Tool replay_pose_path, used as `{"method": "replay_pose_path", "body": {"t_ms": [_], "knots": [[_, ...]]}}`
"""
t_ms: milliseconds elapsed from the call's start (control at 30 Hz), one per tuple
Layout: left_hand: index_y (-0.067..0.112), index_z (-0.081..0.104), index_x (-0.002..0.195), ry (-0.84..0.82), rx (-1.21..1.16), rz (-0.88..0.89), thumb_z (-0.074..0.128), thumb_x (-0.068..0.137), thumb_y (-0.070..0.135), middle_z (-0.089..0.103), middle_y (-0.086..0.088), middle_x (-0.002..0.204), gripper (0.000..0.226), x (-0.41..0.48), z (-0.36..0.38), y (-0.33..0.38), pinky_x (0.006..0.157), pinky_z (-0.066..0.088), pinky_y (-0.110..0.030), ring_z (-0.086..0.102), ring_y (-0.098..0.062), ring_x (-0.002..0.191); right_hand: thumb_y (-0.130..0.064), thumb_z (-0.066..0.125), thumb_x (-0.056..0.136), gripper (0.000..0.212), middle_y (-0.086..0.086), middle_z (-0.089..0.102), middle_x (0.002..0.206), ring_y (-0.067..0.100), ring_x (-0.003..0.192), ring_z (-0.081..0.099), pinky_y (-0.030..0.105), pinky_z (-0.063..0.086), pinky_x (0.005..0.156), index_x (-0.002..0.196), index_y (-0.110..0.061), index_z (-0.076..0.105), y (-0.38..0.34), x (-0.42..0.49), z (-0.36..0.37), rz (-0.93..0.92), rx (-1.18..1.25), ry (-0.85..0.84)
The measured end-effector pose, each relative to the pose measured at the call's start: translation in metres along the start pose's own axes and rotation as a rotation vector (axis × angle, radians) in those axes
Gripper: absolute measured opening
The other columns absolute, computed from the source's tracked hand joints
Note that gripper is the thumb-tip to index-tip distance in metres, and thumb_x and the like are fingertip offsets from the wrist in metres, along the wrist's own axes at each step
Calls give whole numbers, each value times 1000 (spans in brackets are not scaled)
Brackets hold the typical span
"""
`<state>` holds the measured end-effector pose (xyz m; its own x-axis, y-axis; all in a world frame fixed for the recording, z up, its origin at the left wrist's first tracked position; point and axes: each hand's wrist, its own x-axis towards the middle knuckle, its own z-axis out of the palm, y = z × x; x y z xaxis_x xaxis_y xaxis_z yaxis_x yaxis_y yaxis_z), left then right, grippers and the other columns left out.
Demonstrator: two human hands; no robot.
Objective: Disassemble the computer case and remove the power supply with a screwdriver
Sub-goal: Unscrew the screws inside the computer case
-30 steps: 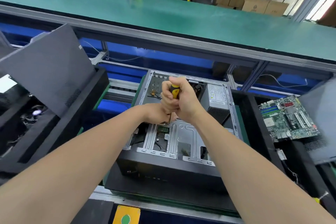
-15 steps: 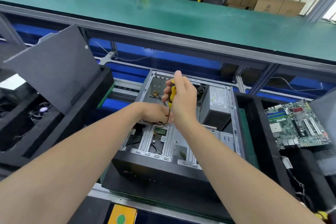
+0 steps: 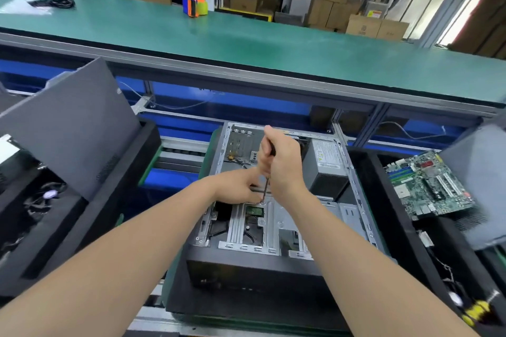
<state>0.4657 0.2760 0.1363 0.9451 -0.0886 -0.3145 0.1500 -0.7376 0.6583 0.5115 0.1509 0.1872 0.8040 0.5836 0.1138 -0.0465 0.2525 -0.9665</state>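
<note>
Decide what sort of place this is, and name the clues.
Probably an electronics disassembly line in a factory or warehouse: a long green workbench, an opened computer case on the line, and a loose motherboard beside it.

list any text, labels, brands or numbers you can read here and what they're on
No text here can be read as words.
Power supply: white label with fine print and a yellow warning triangle, too blurred to read.
Cardboard box: dark printed logo, too small.
Sticker on the grey cabinet behind the boxes: yellow and red, blurred.
Motherboard: any markings too small.
</note>
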Motion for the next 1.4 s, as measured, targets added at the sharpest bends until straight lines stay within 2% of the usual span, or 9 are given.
{"method": "replay_pose_path", "body": {"t_ms": [200, 367, 567, 700, 900, 1067, 1133, 1233, 1400], "knots": [[35, 66, 107, 154, 22, 138, 71, 83, 37, 70, 16, 106, 25, -11, 6, -2, 95, 50, -32, 62, -2, 100, -25, 48, 88, 36, -5, 23, 46, 13, 42, 14, 26, 13, 44, 55, -17, 37, -4, 14, -13, 180, 131, -294], [26, 68, 87, 345, 92, 143, 70, 83, 58, 70, 5, 84, 32, -10, 15, -8, 75, 55, -37, 63, -11, 82, -18, 41, 92, 38, -5, 24, 45, 12, 40, 16, 23, 23, 43, 54, -19, 38, -3, 30, -16, 282, 107, -552], [41, 58, 74, 356, 50, 185, 76, 84, 50, 65, 28, 82, 23, -11, 16, -6, 64, 42, -8, 61, 5, 81, -22, 47, 90, 37, -1, 26, 44, 16, 41, 20, 25, 28, 46, 55, -15, 39, -1, 40, -22, 290, 125, -728], [33, 63, 80, 321, 44, 162, 75, 85, 52, 67, 18, 84, 23, -8, 15, -6, 66, 44, -12, 61, 1, 82, -24, 44, 95, 36, 2, 26, 48, 19, 44, 22, 28, 30, 49, 62, -11, 42, -1, 28, -16, 209, -14, -564], [27, 64, 89, 300, 57, 159, 67, 83, 54, 66, 12, 80, 28, -4, 17, -11, 61, 47, -19, 59, -6, 70, -30, 56, 98, 38, 1, 56, 57, 15, 57, 53, 34, 48, 63, 63, -17, 63, 5, -6, 11, -113, -310, 96], [17, 65, 86, 289, 6, 161, 60, 74, 57, 67, 3, 77, 42, -4, 17, -12, 58, 43, -15, 53, -9, 62, -23, 50, 96, 38, 6, 42, 60, 20, 60, 37, 40, 35, 63, 60, -12, 45, 3, -7, 25, -96, -275, 355], [20, 65, 83, 279, -12, 179, 62, 75, 55, 67, 9, 76, 36, -6, 17, -10, 58, 43, -13, 53, -5, 62, -18, 52, 96, 40, 10, 36, 60, 21, 59, 31, 39, 31, 61, 62, -2, 39, 3, -5, 25, -100, -215, 379], [22, 66, 83, 294, 2, 183, 70, 82, 49, 68, 15, 78, 28, -6, 17, -10, 61, 43, -12, 59, -3, 69, -24, 53, 86, 39, 3, 32, 54, 17, 53, 24, 33, 22, 54, 52, -16, 36, 1, -2, 19, -74, -113, 314], [29, 67, 84, 300, 68, 179, 74, 85, 53, 71, 11, 82, 25, -6, 15, -10, 71, 52, -28, 63, -6, 78, -32, 55, 90, 45, -2, 25, 51, 16, 46, 20, 23, 20, 46, 52, -20, 35, -4, 5, 2, 28, -58, -41]]}}
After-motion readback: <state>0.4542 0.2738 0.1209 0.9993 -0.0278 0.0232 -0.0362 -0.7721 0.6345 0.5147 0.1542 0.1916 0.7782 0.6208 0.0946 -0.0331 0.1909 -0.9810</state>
